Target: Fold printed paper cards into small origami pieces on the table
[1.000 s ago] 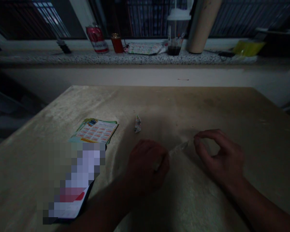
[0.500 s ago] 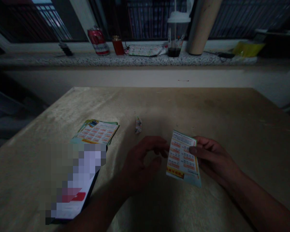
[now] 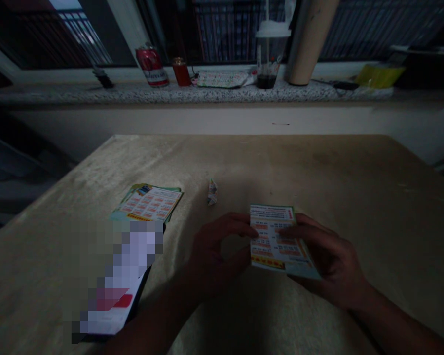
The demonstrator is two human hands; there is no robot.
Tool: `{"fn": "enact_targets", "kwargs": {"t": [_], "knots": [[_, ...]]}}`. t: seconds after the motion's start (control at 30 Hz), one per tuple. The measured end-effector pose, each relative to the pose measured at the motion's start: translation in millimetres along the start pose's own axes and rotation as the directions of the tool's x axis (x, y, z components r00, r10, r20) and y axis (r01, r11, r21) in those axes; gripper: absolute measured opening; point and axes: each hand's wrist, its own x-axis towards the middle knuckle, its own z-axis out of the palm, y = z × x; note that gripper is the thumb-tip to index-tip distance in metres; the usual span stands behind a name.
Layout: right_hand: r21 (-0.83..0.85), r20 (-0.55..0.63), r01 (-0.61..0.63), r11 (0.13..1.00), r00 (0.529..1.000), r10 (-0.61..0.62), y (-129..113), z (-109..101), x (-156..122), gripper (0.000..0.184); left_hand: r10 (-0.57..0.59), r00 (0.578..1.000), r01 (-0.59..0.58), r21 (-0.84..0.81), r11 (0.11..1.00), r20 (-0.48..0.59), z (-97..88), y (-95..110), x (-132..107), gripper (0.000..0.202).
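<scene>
A printed paper card (image 3: 270,246) with orange rows and a yellow strip is held above the table, bent along its length. My right hand (image 3: 335,256) grips its right side, a finger across the front and the thumb under the lower part. At the opposite edge, my left hand (image 3: 216,244) has a fingertip on the card's front; its thumb tip goes behind the edge. Similar cards lie in a small fanned stack (image 3: 151,202) on the left of the table. A small folded paper piece (image 3: 212,192) stands beyond my left hand.
A phone (image 3: 124,286), its screen partly pixelated, lies near my left forearm on the table (image 3: 318,167). Along the stone windowsill (image 3: 133,94) stand a red can (image 3: 152,66), an orange-red jar (image 3: 181,72), a lidded plastic cup (image 3: 268,56) and a tan cylinder (image 3: 311,44).
My left fingers have come onto the card's left edge. My right hand has shifted its grip lower around the card, which has turned slightly and now bends.
</scene>
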Motion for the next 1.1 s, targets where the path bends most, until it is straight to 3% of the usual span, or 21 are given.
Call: {"fn": "enact_targets", "kwargs": {"t": [0.1,0.27,0.47,0.63,0.77,0.83,0.93,1.03,1.1], "knots": [[0.031,-0.061,-0.011,0.999,0.998,0.013,-1.2,4.0,2.6,0.024,0.013,1.000,-0.013,-0.012,1.000,0.005,4.4,0.9,-0.3,0.020],[-0.009,-0.212,-0.028,1.000,0.977,0.026,-2.6,11.1,2.1,0.013,0.066,0.997,-0.066,0.004,0.998,-0.047,13.4,4.4,2.2,0.015],[-0.028,-0.320,-0.156,0.987,0.937,0.139,-2.6,17.9,-0.1,0.027,0.035,0.995,-0.026,0.093,0.995,-0.095,22.9,5.9,2.3,0.011],[0.026,-0.335,-0.206,0.978,0.920,0.203,-0.9,19.1,-1.1,0.036,0.026,0.992,-0.013,0.102,0.995,-0.127,24.9,7.2,1.7,0.012],[0.267,-0.298,-0.249,0.931,0.897,0.325,0.0,18.4,-1.8,0.031,-0.012,0.992,0.017,0.041,0.999,-0.124,18.3,5.4,-0.7,0.015],[0.468,-0.192,-0.306,0.829,0.881,0.433,0.5,17.2,-0.7,0.026,-0.021,0.990,0.028,0.045,0.999,-0.141,13.7,2.7,-1.1,0.021],[0.695,0.086,-0.480,0.535,0.795,0.600,3.4,14.4,1.8,0.017,-0.020,0.995,0.030,0.102,0.994,-0.094,8.9,-0.2,1.1,0.033],[0.754,0.351,-0.620,0.216,0.659,0.665,10.3,12.1,2.0,0.017,0.054,0.997,-0.058,0.111,0.992,0.047,8.1,1.5,6.7,0.033],[0.734,0.440,-0.666,0.129,0.612,0.657,15.4,11.6,0.6,0.019,0.140,0.982,-0.155,0.118,0.981,0.126,8.9,4.0,11.0,0.024]]}}
